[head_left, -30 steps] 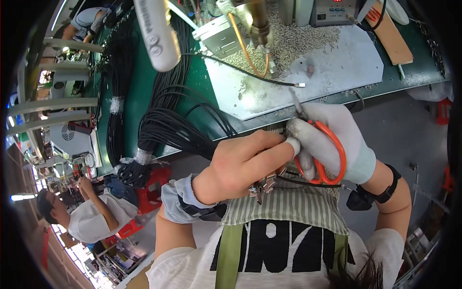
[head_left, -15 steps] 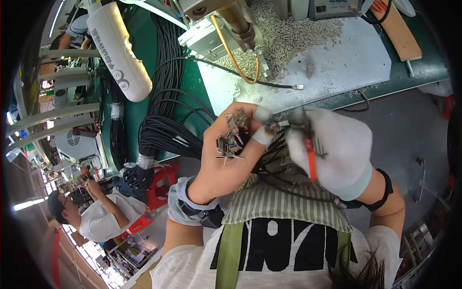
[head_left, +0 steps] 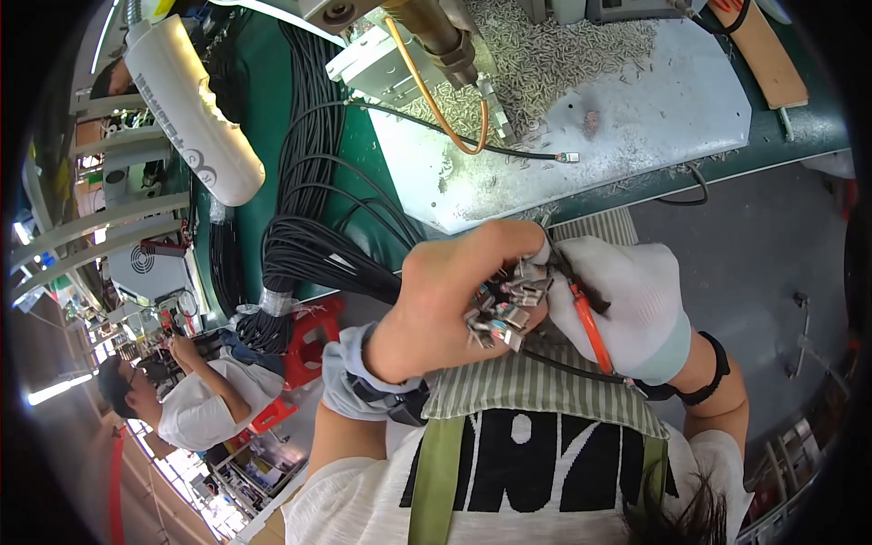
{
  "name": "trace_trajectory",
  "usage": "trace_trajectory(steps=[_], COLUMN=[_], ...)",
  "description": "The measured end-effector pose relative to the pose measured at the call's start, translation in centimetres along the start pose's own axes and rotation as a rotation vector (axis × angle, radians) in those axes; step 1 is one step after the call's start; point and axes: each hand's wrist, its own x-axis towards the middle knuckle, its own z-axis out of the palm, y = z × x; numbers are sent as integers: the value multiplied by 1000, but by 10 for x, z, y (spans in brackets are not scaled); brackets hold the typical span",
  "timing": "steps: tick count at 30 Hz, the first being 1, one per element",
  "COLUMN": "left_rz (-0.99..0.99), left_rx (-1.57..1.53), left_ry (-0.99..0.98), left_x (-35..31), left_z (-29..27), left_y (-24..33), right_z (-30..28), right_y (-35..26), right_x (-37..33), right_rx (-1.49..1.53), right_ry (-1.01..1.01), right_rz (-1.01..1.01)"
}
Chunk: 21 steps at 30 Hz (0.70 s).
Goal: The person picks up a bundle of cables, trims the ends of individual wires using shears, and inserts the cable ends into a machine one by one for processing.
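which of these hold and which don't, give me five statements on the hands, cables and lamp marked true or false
1. The right hand holds an orange-handled tool. True.
2. The left hand holds just one connector. False: the left hand holds a cluster of metal connectors.
3. A bundle of black cables lies to the left of the pale plate. True.
4. The white lamp is switched off. False: the white lamp is glowing along one side.
5. Many small loose bits are scattered on the pale plate. True.
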Motion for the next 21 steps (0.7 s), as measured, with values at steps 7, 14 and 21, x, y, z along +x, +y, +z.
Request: trace_trajectory(steps=[7,14,21], left_rz=[-147,-149,-118], left_rx=[-190,-108,-193], left_ry=[200,233,288], left_x=[0,2,5], left_z=[11,14,21], left_y=[-11,-6,-1], right_z=[2,3,3], right_y=[7,10,8], right_x=[6,2,2], right_rx=[-47,-56,-72], right_ry=[97,121,187], right_rz=[-69,-155,-195])
